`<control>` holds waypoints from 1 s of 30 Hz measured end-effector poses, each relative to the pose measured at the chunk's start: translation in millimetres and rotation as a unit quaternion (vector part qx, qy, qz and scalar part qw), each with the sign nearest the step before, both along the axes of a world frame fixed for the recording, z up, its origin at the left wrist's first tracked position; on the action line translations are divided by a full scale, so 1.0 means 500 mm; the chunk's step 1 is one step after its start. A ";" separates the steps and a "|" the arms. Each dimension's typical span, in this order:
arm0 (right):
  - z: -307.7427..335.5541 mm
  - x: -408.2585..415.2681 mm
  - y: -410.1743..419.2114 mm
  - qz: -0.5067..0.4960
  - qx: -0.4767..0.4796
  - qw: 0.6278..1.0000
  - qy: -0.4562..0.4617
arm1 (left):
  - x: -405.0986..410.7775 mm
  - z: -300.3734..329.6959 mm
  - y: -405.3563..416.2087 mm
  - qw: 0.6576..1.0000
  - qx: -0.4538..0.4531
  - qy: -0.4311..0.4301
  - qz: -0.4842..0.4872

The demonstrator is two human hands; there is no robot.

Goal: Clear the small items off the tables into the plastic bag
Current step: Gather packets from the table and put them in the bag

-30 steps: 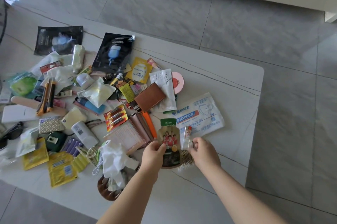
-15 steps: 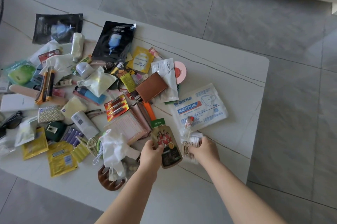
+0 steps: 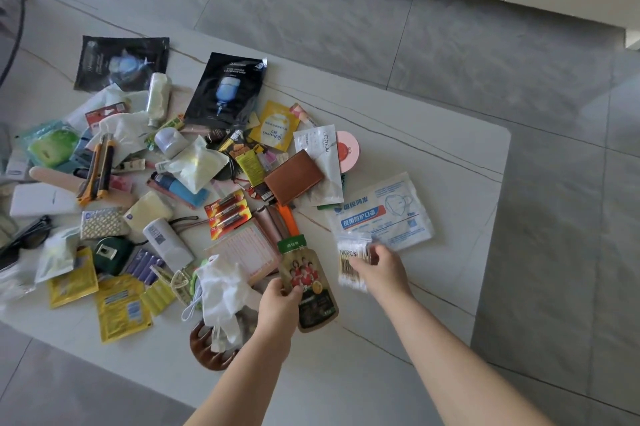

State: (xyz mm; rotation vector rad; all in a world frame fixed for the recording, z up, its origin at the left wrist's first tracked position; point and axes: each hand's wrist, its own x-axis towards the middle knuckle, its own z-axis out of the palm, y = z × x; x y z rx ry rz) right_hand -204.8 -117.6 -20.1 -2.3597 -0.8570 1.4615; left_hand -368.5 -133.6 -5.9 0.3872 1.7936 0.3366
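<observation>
While both forearms reached forward over the near edge of the bench [image 3: 433, 162], the left hand [image 3: 277, 307] held a closed grip, thumb and fingers pinched on the lower part of a green-capped drink pouch [image 3: 306, 281] that stood tilted above the surface. Just right of that grip, the right hand [image 3: 382, 268] curled its fingers round a clear packet of cotton swabs [image 3: 351, 264], which looked slightly lifted; motion blur hid how firm the hold was. Just beyond the right grip lay a white face-mask packet [image 3: 384, 212], its near edge touching or overlapped by the swab packet. Left of the left grip sat a white cloth bundle [image 3: 225, 290] over a brown comb [image 3: 207, 349]. Farther from both grips lay a brown wallet [image 3: 292, 176], a battery pack [image 3: 227, 212] and a black sheet-mask sachet [image 3: 227, 89]. No plastic bag appeared in view, so its place could not be told.

Likely risks, as judged: the slick swab packet could slip from a loose pinch; lifting it could drag the mask packet toward the right edge; with both hands full, neither was free to open the bag.
</observation>
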 end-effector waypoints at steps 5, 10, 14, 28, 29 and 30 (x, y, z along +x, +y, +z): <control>-0.047 -0.066 0.020 -0.016 -0.005 0.989 -0.149 | -0.023 -0.027 -0.003 1.000 0.002 0.001 0.009; -0.059 -0.078 0.027 -0.070 -0.026 0.986 -0.150 | -0.027 -0.025 -0.006 1.000 0.007 -0.005 0.022; -0.036 -0.067 0.033 -0.084 -0.011 0.994 -0.072 | -0.030 0.004 -0.006 0.999 0.008 -0.017 0.029; 0.344 -0.094 -0.052 0.029 0.043 0.981 0.188 | -0.112 0.356 -0.112 0.975 0.068 -0.063 0.203; 0.379 -0.106 -0.058 0.056 0.050 0.978 0.193 | -0.125 0.387 -0.128 0.970 0.074 -0.066 0.221; 0.410 -0.120 -0.063 0.083 0.058 0.976 0.195 | -0.138 0.416 -0.146 0.965 0.078 -0.066 0.241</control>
